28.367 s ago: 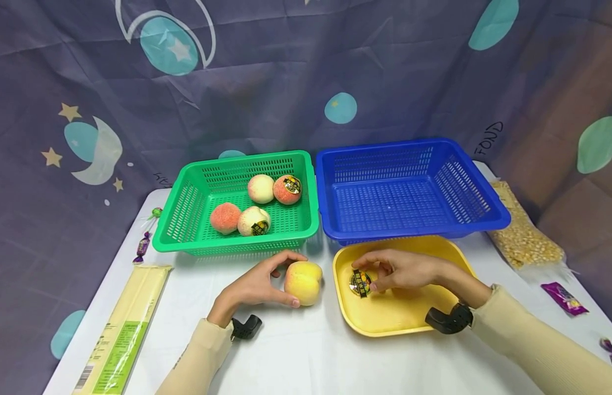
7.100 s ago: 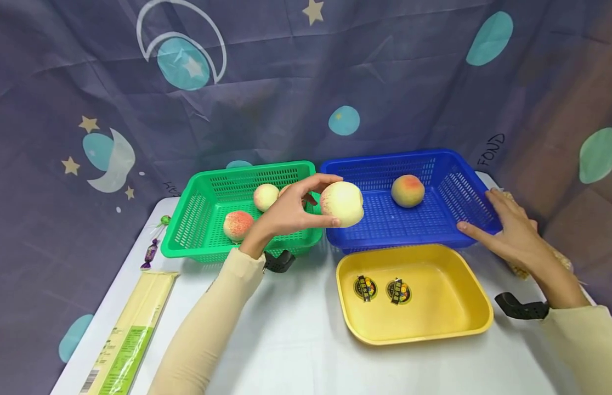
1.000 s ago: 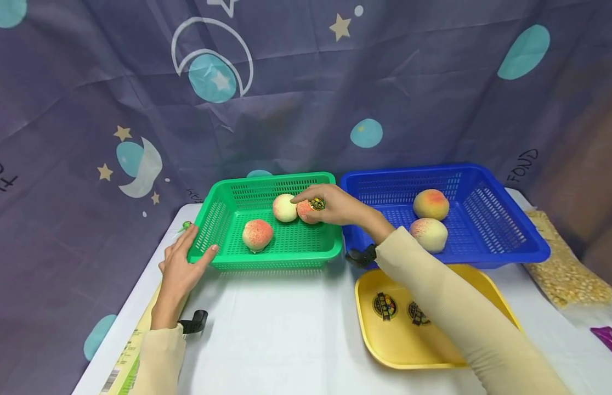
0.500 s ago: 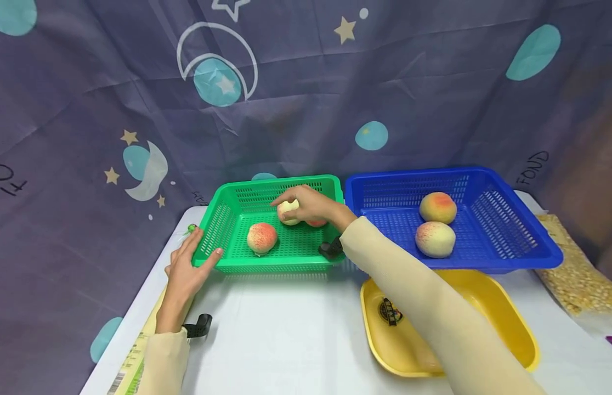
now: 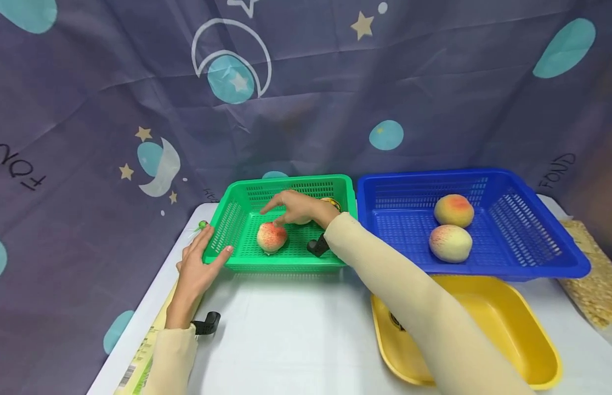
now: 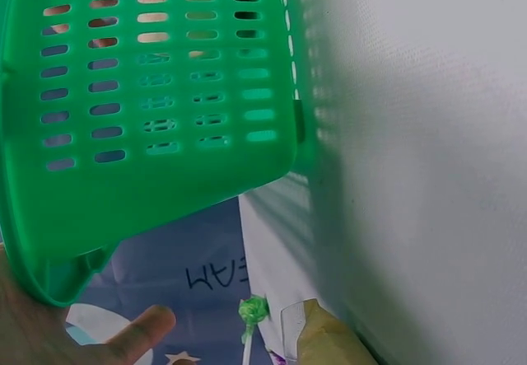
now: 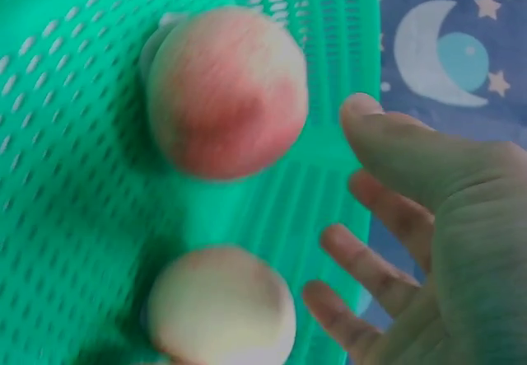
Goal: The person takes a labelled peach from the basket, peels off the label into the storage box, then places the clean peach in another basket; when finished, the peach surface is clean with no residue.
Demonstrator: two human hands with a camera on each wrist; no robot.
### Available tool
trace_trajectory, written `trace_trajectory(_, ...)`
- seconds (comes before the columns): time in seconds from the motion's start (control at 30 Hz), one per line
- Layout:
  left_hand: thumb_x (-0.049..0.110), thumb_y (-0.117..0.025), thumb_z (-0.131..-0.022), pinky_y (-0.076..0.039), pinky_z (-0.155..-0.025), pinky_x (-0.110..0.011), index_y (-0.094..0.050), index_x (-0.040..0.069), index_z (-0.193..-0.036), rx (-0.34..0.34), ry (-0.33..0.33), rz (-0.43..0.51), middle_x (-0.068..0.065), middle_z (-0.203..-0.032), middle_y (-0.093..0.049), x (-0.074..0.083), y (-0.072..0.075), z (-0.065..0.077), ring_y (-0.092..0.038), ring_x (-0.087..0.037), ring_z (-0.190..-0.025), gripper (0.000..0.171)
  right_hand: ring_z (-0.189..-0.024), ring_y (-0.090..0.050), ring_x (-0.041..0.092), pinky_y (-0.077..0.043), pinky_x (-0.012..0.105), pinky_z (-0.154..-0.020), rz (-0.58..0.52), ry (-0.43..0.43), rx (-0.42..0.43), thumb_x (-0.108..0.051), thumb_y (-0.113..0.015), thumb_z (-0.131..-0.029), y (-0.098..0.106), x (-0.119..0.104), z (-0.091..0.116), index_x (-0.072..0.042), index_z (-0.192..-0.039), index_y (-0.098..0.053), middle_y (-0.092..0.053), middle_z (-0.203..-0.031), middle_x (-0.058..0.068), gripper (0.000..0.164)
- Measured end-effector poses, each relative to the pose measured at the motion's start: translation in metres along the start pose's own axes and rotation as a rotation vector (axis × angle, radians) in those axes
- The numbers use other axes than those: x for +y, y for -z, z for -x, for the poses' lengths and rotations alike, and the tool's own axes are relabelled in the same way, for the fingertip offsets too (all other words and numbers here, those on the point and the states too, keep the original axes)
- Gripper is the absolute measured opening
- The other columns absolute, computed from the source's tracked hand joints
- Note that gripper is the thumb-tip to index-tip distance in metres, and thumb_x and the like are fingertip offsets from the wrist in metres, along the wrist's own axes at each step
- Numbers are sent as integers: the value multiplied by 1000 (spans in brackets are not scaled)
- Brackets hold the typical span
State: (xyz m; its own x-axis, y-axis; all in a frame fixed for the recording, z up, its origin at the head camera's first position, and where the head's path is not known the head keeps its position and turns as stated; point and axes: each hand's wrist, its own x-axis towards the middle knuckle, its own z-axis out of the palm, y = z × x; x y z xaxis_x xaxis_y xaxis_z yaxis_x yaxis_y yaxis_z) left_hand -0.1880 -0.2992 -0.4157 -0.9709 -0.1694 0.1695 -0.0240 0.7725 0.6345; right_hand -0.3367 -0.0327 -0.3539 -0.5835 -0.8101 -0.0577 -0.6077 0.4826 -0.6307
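My right hand [image 5: 298,206] hovers inside the green basket [image 5: 281,267], fingers spread, holding nothing. Its thumb is close above a reddish peach [image 5: 271,238]; the right wrist view shows a gap between thumb and that peach [image 7: 226,93]. A pale peach [image 7: 222,307] lies beside the fingers, mostly covered by the hand in the head view. Behind the wrist, a peach with a black-and-gold sticker [image 5: 332,203] is partly hidden. My left hand [image 5: 197,271] rests on the green basket's front left corner, fingers along the outside.
A blue basket [image 5: 404,269] to the right holds a yellow-red peach [image 5: 454,210] and a pale peach [image 5: 451,243]. Before it stands a yellow tray [image 5: 503,323], partly under my right sleeve, with a sticker [image 5: 396,322] showing. Bagged kernels [image 5: 589,280] lie far right.
Over the last second my right hand has moved left from the stickered peach, across the pale one, to the reddish one. The blue basket, bare at first, now holds two peaches.
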Motion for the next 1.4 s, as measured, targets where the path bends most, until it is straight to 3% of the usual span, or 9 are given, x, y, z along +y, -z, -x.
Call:
trace_trajectory(0.2, 55, -65, -94, -17, -107, -71, -32, 22, -161, -3, -5, -3, -1, -170, -25, 0, -2, -2, -25, -45, -149, 81, -152, -36, 24, -33, 43, -123, -98, -35, -149, -6, -68, -96, -10, -5, -13, -19, -137, -66, -52, -155, 4, 43)
trace_trajectory(0.4, 55, -65, -94, -19, -106, -70, -32, 23, -161, 2, -1, -11, -1, -170, -26, 0, -1, -2, -27, -43, -148, 81, -153, -34, 25, -36, 43, -121, -80, -86, -232, -12, -69, -98, -9, -2, -13, -20, -137, -67, -53, -154, 0, 40)
trace_trajectory(0.53, 54, -65, -94, -19, -106, -70, -32, 23, -161, 10, -12, -7, -1, -170, -26, 1, 2, -3, -27, -45, -149, 81, -141, -47, 27, -44, 41, -112, -50, -97, -178, -19, -73, -95, -1, 0, -5, -17, -117, -75, -61, -140, 1, 22)
trace_trajectory(0.7, 54, -64, -95, -17, -106, -72, -31, 23, -162, 3, -13, -1, -1, -170, -24, 0, 2, -2, -24, -46, -150, 81, -97, -58, 20, -49, 33, -83, -6, -128, -93, -24, -78, -91, 0, 3, 2, -15, -93, -70, -66, -108, 0, 12)
trace_trajectory(0.83, 55, -64, -95, -16, -107, -73, -30, 23, -162, -12, -5, 3, 0, -171, -23, 0, 0, -1, -24, -46, -150, 81, -86, -56, 16, -47, 30, -78, -25, -133, -65, -17, -80, -90, -2, 9, 8, -10, -96, -64, -63, -96, 2, 18)
trace_trajectory(1.07, 55, -63, -95, -17, -107, -74, -31, 24, -162, -10, -12, -5, -1, -171, -23, -3, -2, -2, -24, -47, -151, 80, -85, -52, 19, -45, 31, -77, -52, -157, -32, -20, -80, -89, -5, 19, 11, -9, -110, -58, -58, -94, 5, 32)
trace_trajectory(1.17, 54, -64, -95, -16, -108, -74, -31, 23, -162, -6, -15, -2, -1, -171, -23, -4, -2, -2, -24, -47, -151, 80, -85, -50, 19, -44, 32, -77, -33, -139, -25, -21, -80, -90, -4, 19, 9, -11, -118, -60, -59, -98, 10, 36)
trace_trajectory(1.3, 53, -64, -95, -16, -108, -75, -30, 24, -162, -7, -16, -1, 1, -171, -23, -5, -4, -3, -25, -47, -151, 80, -83, -54, 22, -45, 34, -85, -9, -118, -40, -19, -78, -91, -4, 18, 4, -18, -137, -60, -59, -131, 15, 49)
trace_trajectory(1.4, 53, -64, -95, -16, -108, -74, -31, 23, -162, -2, -22, -2, 0, -171, -23, -5, -5, -3, -26, -47, -151, 80, -100, -63, 26, -48, 35, -95, 33, -108, -82, -19, -76, -93, -5, 18, 1, -19, -146, -57, -50, -153, 11, 56)
